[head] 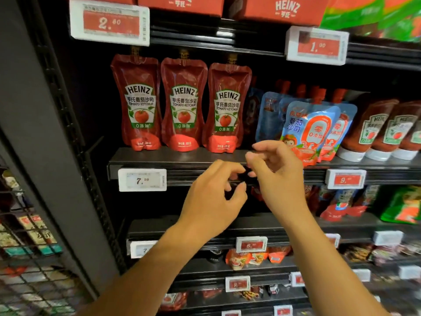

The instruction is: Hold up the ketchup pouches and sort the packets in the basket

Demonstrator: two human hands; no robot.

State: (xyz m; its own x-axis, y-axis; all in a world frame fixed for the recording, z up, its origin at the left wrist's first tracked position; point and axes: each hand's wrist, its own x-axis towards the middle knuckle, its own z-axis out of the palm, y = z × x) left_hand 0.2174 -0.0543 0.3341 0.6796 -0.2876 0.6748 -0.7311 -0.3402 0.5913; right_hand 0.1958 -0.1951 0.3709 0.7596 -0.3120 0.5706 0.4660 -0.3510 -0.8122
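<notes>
We face a black shelf (173,156) carrying three red Heinz ketchup pouches (184,103) upright in a row, blue pouches (307,131) just beside them on the right. Our left hand (214,197) and right hand (276,172) hover close together before the shelf edge, fingers loosely curled, holding nothing, nearest the blue pouches.

The right hand (276,173) covers the lower left corner of the front blue pouch (307,131) and part of the shelf rail (182,174) — nothing shows between either hand's curled fingers. At twelve o'clock, the red Heinz cartons (280,8) are cut off. At five o'clock, the low price tags (238,284) blur — figures unreadable.
</notes>
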